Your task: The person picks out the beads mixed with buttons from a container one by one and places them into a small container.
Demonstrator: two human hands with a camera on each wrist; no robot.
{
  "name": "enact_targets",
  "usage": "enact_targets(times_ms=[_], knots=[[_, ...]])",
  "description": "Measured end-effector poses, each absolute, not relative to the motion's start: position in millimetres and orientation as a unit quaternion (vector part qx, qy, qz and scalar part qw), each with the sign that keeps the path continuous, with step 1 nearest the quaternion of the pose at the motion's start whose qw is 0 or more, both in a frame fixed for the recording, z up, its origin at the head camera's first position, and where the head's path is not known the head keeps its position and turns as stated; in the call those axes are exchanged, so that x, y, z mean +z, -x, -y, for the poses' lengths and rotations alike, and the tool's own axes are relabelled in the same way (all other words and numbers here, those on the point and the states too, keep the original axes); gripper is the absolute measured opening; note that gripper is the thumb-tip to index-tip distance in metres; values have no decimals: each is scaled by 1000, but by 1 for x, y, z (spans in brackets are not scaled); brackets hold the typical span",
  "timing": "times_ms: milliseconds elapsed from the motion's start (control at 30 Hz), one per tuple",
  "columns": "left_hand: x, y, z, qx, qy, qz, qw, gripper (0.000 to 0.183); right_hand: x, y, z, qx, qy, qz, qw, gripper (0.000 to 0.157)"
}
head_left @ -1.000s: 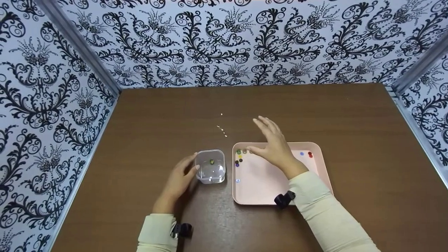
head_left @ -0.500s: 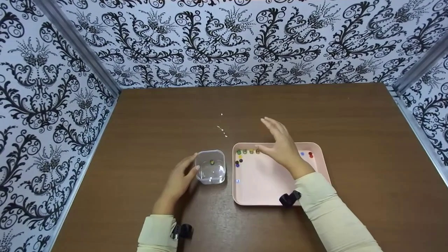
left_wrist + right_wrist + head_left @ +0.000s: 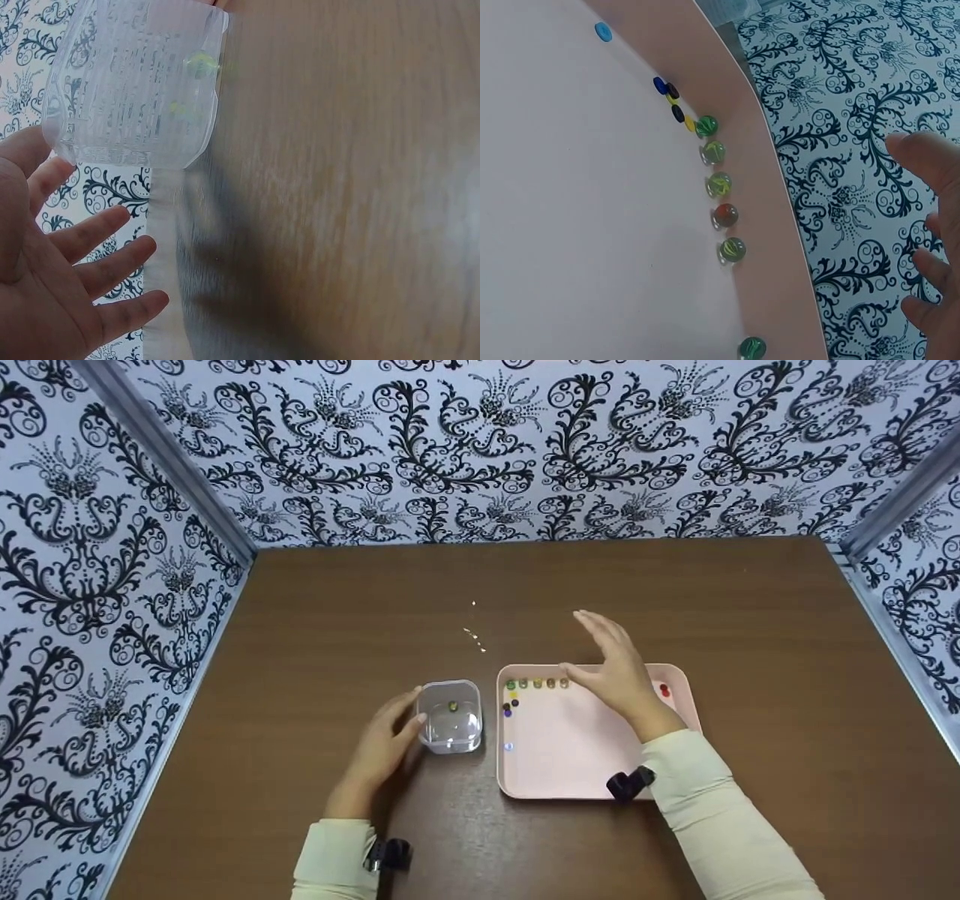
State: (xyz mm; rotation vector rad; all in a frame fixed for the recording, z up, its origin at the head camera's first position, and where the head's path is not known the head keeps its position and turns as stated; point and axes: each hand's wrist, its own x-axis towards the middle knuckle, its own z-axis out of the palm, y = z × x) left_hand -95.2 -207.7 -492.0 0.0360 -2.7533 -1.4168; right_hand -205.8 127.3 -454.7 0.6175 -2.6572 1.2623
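Note:
My left hand (image 3: 384,746) rests against the left side of a clear plastic container (image 3: 452,735). Its thumb and index fingertip touch the rim, while the other fingers (image 3: 124,313) spread out straight. Inside lies one green-yellow marble (image 3: 453,706). Over the far side of a pink tray (image 3: 555,795) hovers my right hand (image 3: 619,679), thumb apart from the fingers and nothing between them. Several glass marbles (image 3: 720,184) line up along the tray's wall near that thumb. Another green marble (image 3: 752,348), apart from the row in the right wrist view, is hidden in the head view.
Small flat discs in yellow, black and blue (image 3: 660,85) cluster at the tray's far left corner. A light blue disc (image 3: 509,747) lies at its left side, and red discs (image 3: 665,690) at the far right. Patterned walls (image 3: 495,450) bound the brown table (image 3: 360,607).
My right hand has shifted rightward along the tray's far edge, uncovering more of the marble row. It now covers a blue disc seen earlier at the right. My left hand and the container stay put.

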Motion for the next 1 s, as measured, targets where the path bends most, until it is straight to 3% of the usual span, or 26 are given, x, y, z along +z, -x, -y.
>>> enact_targets(times_ms=[1000], knots=[[-490, 95, 210, -452, -1, 892, 16, 46, -457, 203, -156, 479, -132, 867, 44, 66]])
